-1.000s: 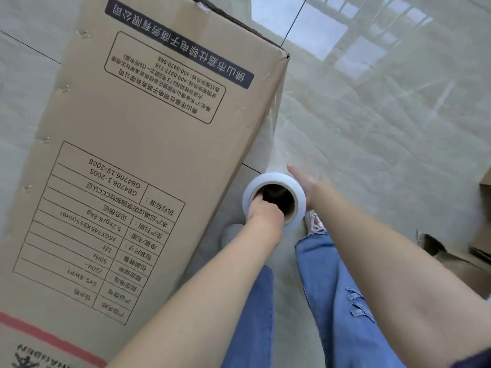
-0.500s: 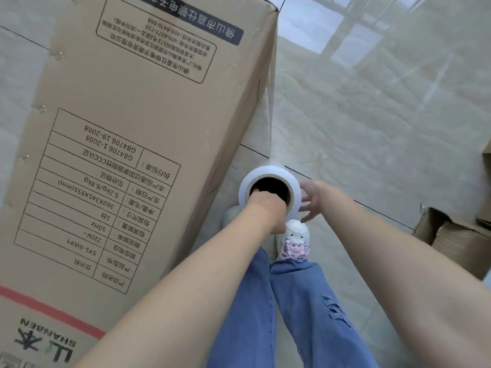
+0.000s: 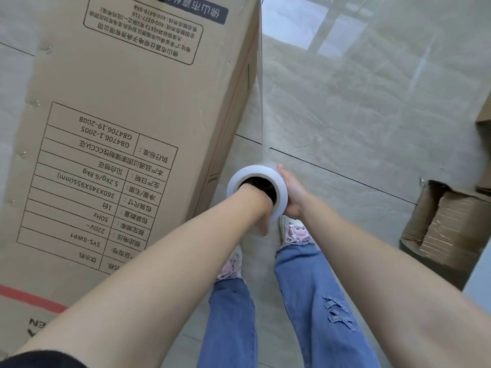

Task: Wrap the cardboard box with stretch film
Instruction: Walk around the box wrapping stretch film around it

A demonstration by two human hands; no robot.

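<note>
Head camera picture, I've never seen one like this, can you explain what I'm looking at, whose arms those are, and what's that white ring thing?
The picture comes from a camera worn on a person's head, looking forward and down, so the two bare arms reaching out are the wearer's own. There is no machine here. Below you see their blue jeans and a pink and white sneaker on a glossy tiled floor.

The white ring is a roll of stretch film, seen end-on. The left hand has its fingers pushed into the hollow core, and the right hand rests flat against the roll's outer side.

On the left stands a tall cardboard box with printed labels. A thin sheet of clear film runs from the roll up to the box's near corner. At the right edge there are other cardboard pieces on the floor.
</note>
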